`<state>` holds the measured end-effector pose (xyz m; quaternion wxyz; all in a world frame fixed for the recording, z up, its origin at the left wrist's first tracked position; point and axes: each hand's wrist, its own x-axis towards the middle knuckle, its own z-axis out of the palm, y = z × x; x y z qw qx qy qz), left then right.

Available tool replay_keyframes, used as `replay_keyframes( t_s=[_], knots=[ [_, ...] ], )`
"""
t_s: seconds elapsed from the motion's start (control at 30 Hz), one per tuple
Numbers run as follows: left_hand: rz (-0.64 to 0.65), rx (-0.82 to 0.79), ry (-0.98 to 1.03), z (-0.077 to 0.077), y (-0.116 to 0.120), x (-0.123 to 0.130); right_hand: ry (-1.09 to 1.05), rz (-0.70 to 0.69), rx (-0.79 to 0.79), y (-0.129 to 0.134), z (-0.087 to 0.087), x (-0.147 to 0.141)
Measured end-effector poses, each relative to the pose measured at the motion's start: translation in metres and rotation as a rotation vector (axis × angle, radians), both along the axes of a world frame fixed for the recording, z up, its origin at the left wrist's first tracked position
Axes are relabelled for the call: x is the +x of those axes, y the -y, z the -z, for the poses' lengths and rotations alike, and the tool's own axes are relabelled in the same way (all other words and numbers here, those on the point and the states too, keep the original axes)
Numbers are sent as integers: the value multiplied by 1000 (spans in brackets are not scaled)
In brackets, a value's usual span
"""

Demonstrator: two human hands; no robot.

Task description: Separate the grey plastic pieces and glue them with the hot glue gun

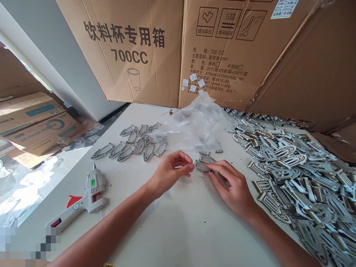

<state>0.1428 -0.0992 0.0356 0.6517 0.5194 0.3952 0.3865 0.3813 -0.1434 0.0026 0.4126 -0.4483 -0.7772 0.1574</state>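
Observation:
My right hand (232,183) pinches one end of a small grey arch-shaped metal frame (201,167) between thumb and fingertips, low over the white table. Just left of that frame is my left hand (174,168), its thumb and fingers curled together. Whatever lies between those fingertips, if anything, is too small to make out. Another arch-shaped frame (205,157) lies right behind the held one, partly covered by it. Further left, several matching frames (128,151) are spread in loose rows.
A big heap of grey arch pieces (300,178) covers the table's right side. At left lies a white glue gun (94,189) with a red trigger. Crumpled clear plastic (191,122) sits at the back, before a tall cardboard box (139,74). More cartons (41,126) stand beyond the left edge.

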Motion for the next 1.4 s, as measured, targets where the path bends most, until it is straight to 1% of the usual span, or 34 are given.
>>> replay_keyframes(
  t_s=[0.07, 0.13, 0.33, 0.53, 0.67, 0.83, 0.9, 1.0, 1.07, 1.27, 1.4],
  knots=[
    [24, -13, -2, 0, 1, 0, -34, 34, 19, 0, -2, 0],
    [32, -21, -6, 1, 1, 0, -8, 51, 24, -2, 0, 1],
    [22, -21, -10, 1, 1, 0, 99, 53, -16, -6, 11, 5],
    [31, -22, -17, 2, 1, -1, 148, 59, -33, -5, 13, 5],
    [37, -14, -24, 3, 0, -2, 74, 38, -16, -3, 8, 3],
    [74, 14, -53, 1, 1, -1, -86, -132, -154, 5, -1, -3],
    [114, 31, -45, 0, 3, 0, -120, -164, -195, 9, -2, -7],
    [176, 25, -56, 0, 6, 1, -157, -142, -252, 12, -2, -12],
    [183, 29, -86, 1, 6, 2, -173, -120, -279, 12, -2, -12],
    [89, 49, -125, 2, 3, 2, -170, -63, -270, 6, 1, -5],
    [83, 62, -122, 2, 3, 1, -217, -94, -393, 9, 1, -6]
  ],
)
